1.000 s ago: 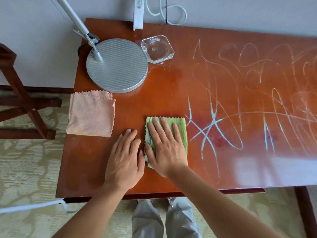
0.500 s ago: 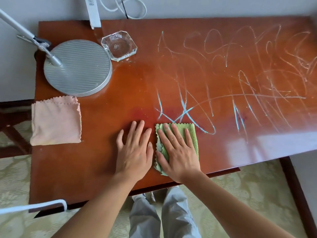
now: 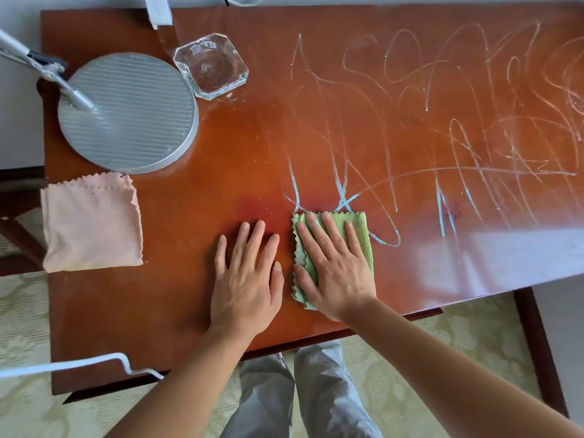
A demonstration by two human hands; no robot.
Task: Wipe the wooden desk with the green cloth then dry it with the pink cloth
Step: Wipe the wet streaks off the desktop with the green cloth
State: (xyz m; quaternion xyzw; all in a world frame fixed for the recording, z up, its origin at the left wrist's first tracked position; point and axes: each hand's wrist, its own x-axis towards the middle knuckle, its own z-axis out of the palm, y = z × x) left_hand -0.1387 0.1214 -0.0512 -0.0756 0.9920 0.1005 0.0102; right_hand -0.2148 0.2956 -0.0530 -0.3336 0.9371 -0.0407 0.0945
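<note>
Head view, inspected from left to right. Pink cloth (image 3: 91,224) lies folded and untouched at the left edge of the wooden desk (image 3: 177,327), part overhanging, just in front of the round lamp base (image 3: 129,112); it is well apart from both hands. Glass ashtray (image 3: 211,65) stands just beside the lamp base, towards the back

Left hand (image 3: 245,281) rests flat on bare wood near the front edge, fingers straight and slightly spread, holding nothing. It sits just beside the green cloth (image 3: 360,230) without clearly touching it

Right hand (image 3: 335,275) lies palm down on the folded green cloth, fingers extended and spread, pressing rather than gripping; the thumb lies at the cloth's zigzag left edge. The cloth's far edge meets the nearest blue chalk-like scribbles (image 3: 343,192)

Assessment: the wiping step is at an early stage. The wood left of the cloth shows no marks, while scribbles cover most of the surface to the right and rear. Drying with the pink cloth is not yet due

Recommendation for the step in hand: keep the palm flat and the pressure even so that the folded cloth does not bunch or slide out from under the fingers. Work in overlapping passes towards the right, lifting the marks rather than smearing them. The left hand is well placed as a brace. Faint pale lines under the glare at the right may be missed; I judge these need checking from another angle
</note>
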